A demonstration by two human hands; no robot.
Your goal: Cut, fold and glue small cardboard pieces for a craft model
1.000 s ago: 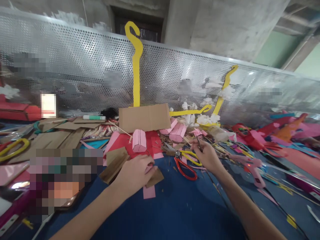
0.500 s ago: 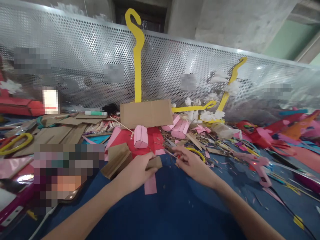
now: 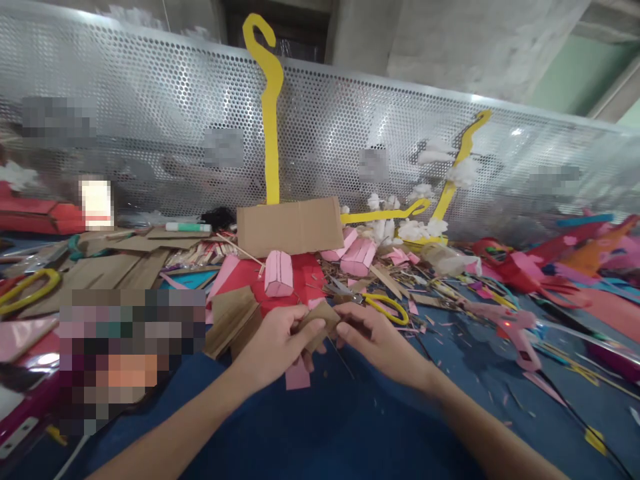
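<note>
Pinched in your left hand [image 3: 277, 340], the small cardboard piece [image 3: 323, 323] sits over the blue table [image 3: 325, 427], and now your right hand [image 3: 380, 339] has swung in from the scissors [image 3: 387, 309] to its edge: both hands on one piece! That right grip curls narrow; whether it holds anything, can't tell. Your left covers the pink strip's [image 3: 298, 378] top.

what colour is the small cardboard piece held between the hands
The cardboard piece is plain brown, shown best in the head view.
</note>
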